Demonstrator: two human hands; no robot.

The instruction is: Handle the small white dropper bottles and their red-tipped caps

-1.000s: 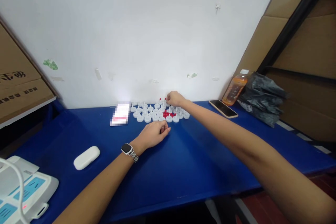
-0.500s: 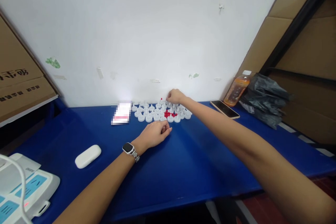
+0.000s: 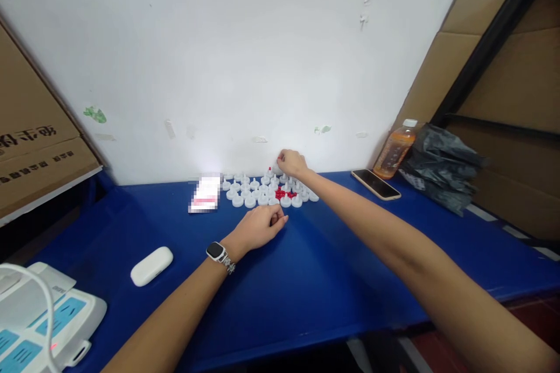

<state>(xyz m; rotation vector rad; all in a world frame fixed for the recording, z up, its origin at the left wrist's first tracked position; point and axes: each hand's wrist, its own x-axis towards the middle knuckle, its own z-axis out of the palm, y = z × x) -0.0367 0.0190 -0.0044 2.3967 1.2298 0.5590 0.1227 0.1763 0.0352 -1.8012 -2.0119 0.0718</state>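
Observation:
Several small white caps (image 3: 258,189) stand in a cluster at the back of the blue table (image 3: 306,280), close to the wall. A little heap of tiny red pieces (image 3: 283,193) lies among them. My right hand (image 3: 292,162) is stretched out over the far side of the cluster, its fingertips pinched on a small white cap with a red tip. My left hand (image 3: 260,224) rests on the table just in front of the caps, fingers curled in; what it holds, if anything, is hidden. A watch sits on my left wrist.
A blurred white card (image 3: 203,193) lies left of the caps. A white case (image 3: 151,266) and a white device with blue panels (image 3: 39,320) are at the near left. A phone (image 3: 375,184), an orange drink bottle (image 3: 392,150), a dark bag (image 3: 441,166) and cardboard stand at the right.
My right hand has lifted slightly and shifted back toward the wall with its pinched piece. My left hand has stayed where it was.

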